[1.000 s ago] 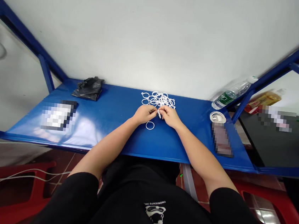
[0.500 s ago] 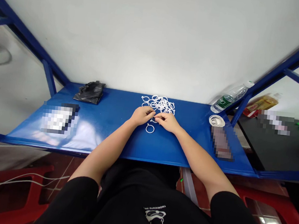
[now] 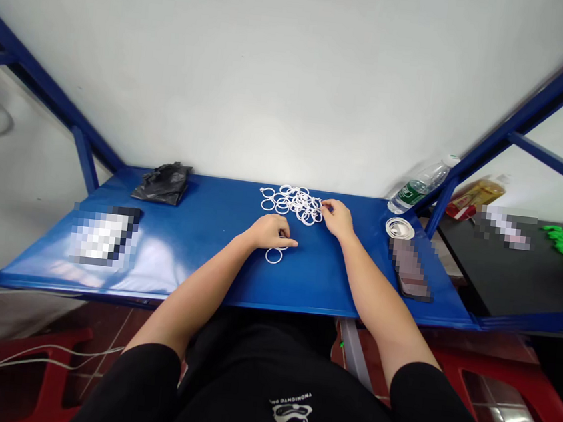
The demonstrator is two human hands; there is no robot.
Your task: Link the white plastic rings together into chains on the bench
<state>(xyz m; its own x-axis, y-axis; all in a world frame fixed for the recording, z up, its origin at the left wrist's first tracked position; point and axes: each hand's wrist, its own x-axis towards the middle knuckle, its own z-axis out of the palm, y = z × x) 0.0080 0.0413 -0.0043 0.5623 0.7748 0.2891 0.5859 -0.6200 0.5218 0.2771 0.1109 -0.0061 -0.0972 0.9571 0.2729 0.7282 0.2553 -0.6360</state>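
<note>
Thin white plastic rings (image 3: pixel 306 215), several with a small tab on the rim, lie in a loose pile on the blue tabletop (image 3: pixel 217 244). My left hand (image 3: pixel 270 231) is closed in front of the pile, fingers curled and thumb stretched to the right. A bit of white ring shows under its thumb, mostly hidden by the hand. Just below that, one more white ring (image 3: pixel 273 256) lies flat on the table. My right hand (image 3: pixel 338 219) is at the pile's right edge, its thumb and fingertips pinched at a ring there.
A black plastic bag (image 3: pixel 163 183) and a blurred-out flat object (image 3: pixel 102 236) lie at the left. On the right are a water bottle (image 3: pixel 411 192), a white coil (image 3: pixel 400 228) and a phone-like slab (image 3: pixel 410 270). Behind the table stands a white wall (image 3: pixel 254 87).
My hands have parted. The right hand has moved away from the left to the pile's right edge, while the left has lowered slightly toward me. The view has shifted a little.
</note>
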